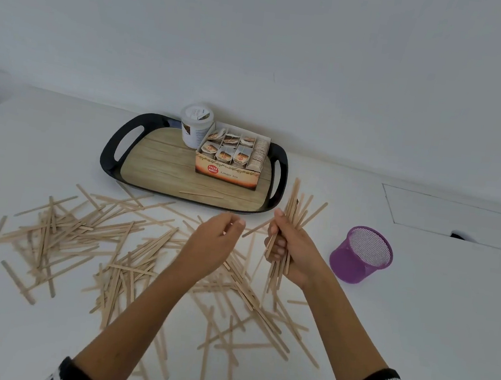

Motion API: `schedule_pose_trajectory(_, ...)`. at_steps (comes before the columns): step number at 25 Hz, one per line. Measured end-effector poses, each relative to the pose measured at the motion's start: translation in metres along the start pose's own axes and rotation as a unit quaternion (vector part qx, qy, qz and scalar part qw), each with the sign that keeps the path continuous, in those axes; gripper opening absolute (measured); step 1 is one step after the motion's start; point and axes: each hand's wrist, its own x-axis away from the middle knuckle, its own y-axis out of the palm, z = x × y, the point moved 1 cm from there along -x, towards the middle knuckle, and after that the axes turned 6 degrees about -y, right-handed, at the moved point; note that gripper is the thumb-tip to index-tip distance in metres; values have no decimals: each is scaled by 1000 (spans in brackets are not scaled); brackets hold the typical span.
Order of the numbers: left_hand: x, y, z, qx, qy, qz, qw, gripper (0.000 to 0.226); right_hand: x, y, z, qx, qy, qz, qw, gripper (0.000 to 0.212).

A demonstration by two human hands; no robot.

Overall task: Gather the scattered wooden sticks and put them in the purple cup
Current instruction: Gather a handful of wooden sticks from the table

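Many pale wooden sticks [88,234] lie scattered over the white table, from the far left to the middle front. My right hand [290,253] grips a bundle of sticks [297,207], held roughly upright and fanning out at the top. My left hand [216,242] hovers just left of the bundle above the pile, fingers loosely curled, and I see nothing in it. The purple mesh cup [360,255] stands upright on the table to the right of my right hand, apart from it. Its inside looks empty. One stick [200,195] lies on the tray.
A black-rimmed tray [113,149] with a wood-pattern floor stands at the back, holding a box of ginger tea bags [231,159] and a white jar [195,125]. A wall rises behind it. A flap outline [446,212] marks the table at the back right.
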Motion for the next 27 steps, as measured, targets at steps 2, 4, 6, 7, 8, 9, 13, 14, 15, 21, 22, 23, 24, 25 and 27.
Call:
schedule_pose_trajectory(2,1,17,-8,45,-29,-8,999,32,-2,2,1,0,0,7,1000,41)
schedule_pose_trajectory(4,1,26,-13,72,-31,51,996,39,-2,3,2,-15,6,-3,1000,44)
schedule_pose_trajectory(6,-5,27,-14,95,-9,63,993,41,-2,2,3,-30,15,-18,999,46)
schedule_pose_trajectory(7,-10,27,-13,112,-4,30,993,39,-2,0,3,-33,19,-25,999,47)
schedule_pose_trajectory(8,-14,26,-12,132,-5,-18,991,36,-2,-1,3,-36,22,-32,999,48)
schedule_pose_trajectory(9,-17,27,-10,140,-2,-61,988,30,-2,-2,3,-38,23,-38,998,48)
schedule_pose_trajectory(13,-17,33,-12,123,30,-48,991,14,-2,-9,3,-48,22,-35,998,47)
schedule_pose_trajectory(14,-16,33,-14,131,24,-25,991,15,-2,-11,3,-49,18,-27,998,47)
schedule_pose_trajectory(15,-15,32,-16,144,14,-3,989,15,-2,-12,3,-49,14,-13,999,47)
schedule_pose_trajectory(21,2,36,-9,134,34,-2,990,16,-8,-9,6,-56,-57,98,992,42)
schedule_pose_trajectory(22,6,41,-6,112,48,-5,993,16,-8,-5,7,-34,-69,100,992,42)
schedule_pose_trajectory(23,8,44,-3,93,58,-4,994,17,-9,-2,7,-10,-76,105,991,42)
schedule_pose_trajectory(24,9,47,-1,77,63,1,995,17,-10,2,8,8,-78,116,990,42)
schedule_pose_trajectory(25,9,48,0,65,66,7,996,18,-10,4,8,14,-75,131,988,45)
schedule_pose_trajectory(27,9,47,-1,61,61,22,996,18,-11,6,6,-4,-69,154,986,51)
